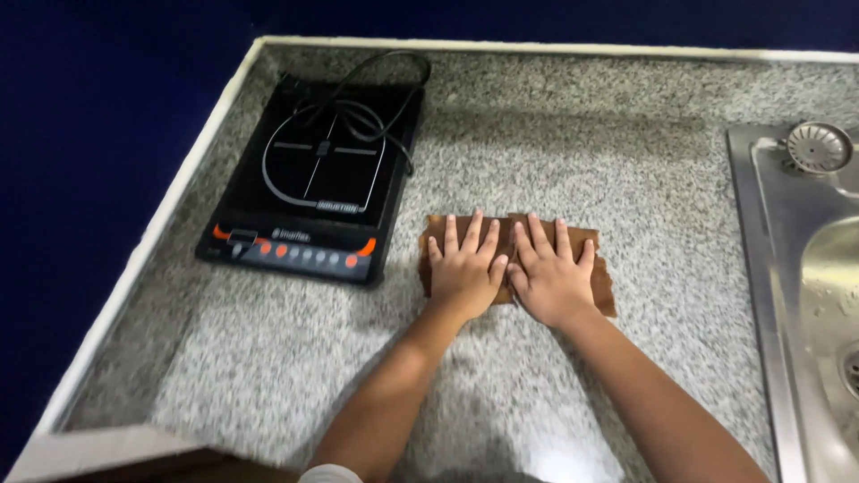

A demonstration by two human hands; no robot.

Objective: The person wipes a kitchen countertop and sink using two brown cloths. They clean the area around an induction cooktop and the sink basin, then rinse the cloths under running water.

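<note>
Head view looks straight down on both hands, and I read them first. Left hand (463, 268) lies palm down with its fingers (472, 231) spread and released, gripping nothing, just pressing flat. Right hand (552, 273) does the same just beside it, fingers (540, 234) fanned out and slack; the two thumbs meet near the middle. Neither hand is clenched or pinching an edge.

Under both palms is a brown cloth (605, 284), laid out flat on the bench (573, 152). It shows as a rough rectangle, its far edge peeking past the fingertips and its right corner sticking out beyond the right hand. I judge the cloth to be already spread and smoothed against the speckled stone; whether it is folded double I cannot tell, since the hands hide the middle. As I see it, the flattening is largely done, and no fold or lift has begun.

Farther out, to the left and a bit behind the cloth, sits a black single-burner cooktop (313, 179) with a row of orange buttons along its front, near the cloth but not touching it. Its power cord (376, 98) lies coiled loosely over the glass. Well apart on the right is a steel sink (787, 268), with a round drain strainer (818, 147) resting at its far corner.
</note>
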